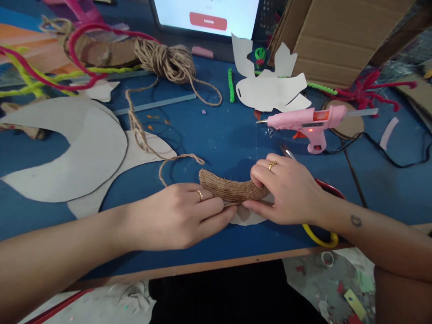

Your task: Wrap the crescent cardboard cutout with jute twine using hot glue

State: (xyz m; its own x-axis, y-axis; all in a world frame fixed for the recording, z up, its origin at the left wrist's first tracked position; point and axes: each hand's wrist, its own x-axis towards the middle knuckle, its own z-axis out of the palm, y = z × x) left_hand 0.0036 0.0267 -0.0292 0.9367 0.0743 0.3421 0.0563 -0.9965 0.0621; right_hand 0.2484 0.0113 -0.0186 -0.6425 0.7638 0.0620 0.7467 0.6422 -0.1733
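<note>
1. Across the blue tabletop, find card cutouts at left of the frame, a twine bundle at upper left, a pink glue gun at right.
2. At lower centre, find the curved twine-covered piece over pale card, between both hands.
3. Could gap along the lower edge with too little tension on the strand; could also snag on scissors beneath the right wrist.
4. Grips the piece's right part between thumb and bent fingers with right hand, forearm slanting from lower right.
5. Rests left hand palm-down, fingers bunched at the lower-left edge; cannot tell whether pinching the strand, contact being hidden.
</note>
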